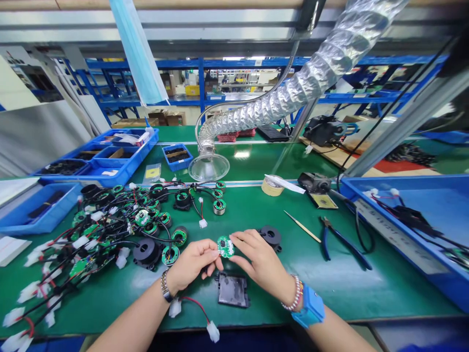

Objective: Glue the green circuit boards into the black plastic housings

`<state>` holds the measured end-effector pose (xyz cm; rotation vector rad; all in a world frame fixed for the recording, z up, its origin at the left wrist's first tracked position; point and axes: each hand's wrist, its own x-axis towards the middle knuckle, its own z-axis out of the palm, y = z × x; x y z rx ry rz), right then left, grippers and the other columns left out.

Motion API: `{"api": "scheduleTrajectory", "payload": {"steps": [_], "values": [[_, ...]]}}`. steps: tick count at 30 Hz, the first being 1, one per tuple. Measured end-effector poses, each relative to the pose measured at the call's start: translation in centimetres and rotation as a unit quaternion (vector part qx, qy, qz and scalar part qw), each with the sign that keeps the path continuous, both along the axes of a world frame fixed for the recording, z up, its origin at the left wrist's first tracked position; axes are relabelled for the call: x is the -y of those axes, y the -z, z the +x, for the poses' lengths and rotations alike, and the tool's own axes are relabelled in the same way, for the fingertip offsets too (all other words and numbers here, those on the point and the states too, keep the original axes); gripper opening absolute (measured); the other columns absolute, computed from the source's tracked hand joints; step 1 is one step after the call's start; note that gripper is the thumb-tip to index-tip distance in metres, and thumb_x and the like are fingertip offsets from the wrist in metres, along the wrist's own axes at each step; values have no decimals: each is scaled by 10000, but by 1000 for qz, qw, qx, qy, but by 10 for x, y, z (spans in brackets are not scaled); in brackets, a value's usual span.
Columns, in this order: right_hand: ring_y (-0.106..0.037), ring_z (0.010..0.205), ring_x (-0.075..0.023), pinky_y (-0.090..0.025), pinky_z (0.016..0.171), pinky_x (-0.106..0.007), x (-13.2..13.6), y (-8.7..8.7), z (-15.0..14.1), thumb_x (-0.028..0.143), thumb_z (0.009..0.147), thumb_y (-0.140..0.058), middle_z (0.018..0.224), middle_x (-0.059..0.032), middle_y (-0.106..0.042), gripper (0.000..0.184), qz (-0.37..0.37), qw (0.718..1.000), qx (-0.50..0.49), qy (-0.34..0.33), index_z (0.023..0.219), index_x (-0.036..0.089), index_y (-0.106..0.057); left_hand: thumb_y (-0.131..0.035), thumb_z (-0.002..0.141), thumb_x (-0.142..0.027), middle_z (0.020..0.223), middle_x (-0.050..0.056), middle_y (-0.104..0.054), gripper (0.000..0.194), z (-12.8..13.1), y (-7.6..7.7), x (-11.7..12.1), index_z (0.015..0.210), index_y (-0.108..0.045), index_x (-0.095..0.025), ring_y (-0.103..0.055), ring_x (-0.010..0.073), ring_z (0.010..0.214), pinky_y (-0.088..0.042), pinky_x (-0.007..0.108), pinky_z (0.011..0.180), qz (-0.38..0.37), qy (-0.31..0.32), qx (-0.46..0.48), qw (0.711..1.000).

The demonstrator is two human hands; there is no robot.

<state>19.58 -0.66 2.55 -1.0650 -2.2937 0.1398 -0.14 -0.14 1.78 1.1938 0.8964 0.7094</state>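
A small round green circuit board (224, 247) is held up between my two hands over the middle of the bench. The thumb and fingers of my left hand (196, 264) pinch it at its lower left edge. On the opposite side, the fingertips and thumb of my right hand (258, 261) curve round its right edge. Just below lies a flat black plastic cover (233, 290) on the green mat (278, 305). Red and black leads with white connectors (213, 331) trail near my left wrist. Behind my right hand sits a black round housing (271, 236), partly hidden.
A tangled heap of wired motors and boards (110, 220) covers the left side. To the right lie pliers (344, 242), a thin pointed stick (303, 226) and a tape roll (272, 186). A silver duct (271, 110) hangs over the bench, and a blue bin (403, 190) stands right.
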Motion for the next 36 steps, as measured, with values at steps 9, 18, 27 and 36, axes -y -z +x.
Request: {"api": "scheduleTrajectory", "payload": {"steps": [9, 18, 27, 36], "values": [[-503, 968, -232, -445, 844, -437, -1, 0, 5, 306, 806, -560, 1076, -99, -595, 317, -70, 993, -93, -25, 1103, 198, -574, -568, 766, -435, 677, 44, -631, 321, -2, 2, -2, 739, -568, -115, -441, 56, 429, -331, 167, 385, 20, 17, -14, 1000], [-524, 590, -101, -497, 537, -246, -106, -2, 106, 318, 845, -482, 676, -14, -498, 192, -276, 684, -616, 275, 745, 154, -487, -590, 744, -433, 682, 46, -643, 315, 1, 4, 0, 692, -521, -130, -464, 63, 431, -320, 162, 371, 2, 0, 6, 1000], [-407, 432, -59, -389, 406, -181, -125, -8, 96, 330, 866, -455, 513, 65, -364, 303, -242, 669, -625, 321, 619, 156, -427, -604, 729, -411, 650, 40, -638, 299, 3, 0, -1, 682, -503, -134, -470, 63, 420, -312, 152, 360, -11, -27, 34, 999], [-546, 737, -154, -472, 652, -285, 10, -21, -5, 141, 860, -441, 816, -82, -630, 188, 73, 991, -45, -100, 921, 137, -618, -599, 728, -417, 643, 24, -625, 297, 5, -4, 4, 706, -502, -137, -492, 68, 423, -322, 154, 358, -16, -18, 44, 999]]}}
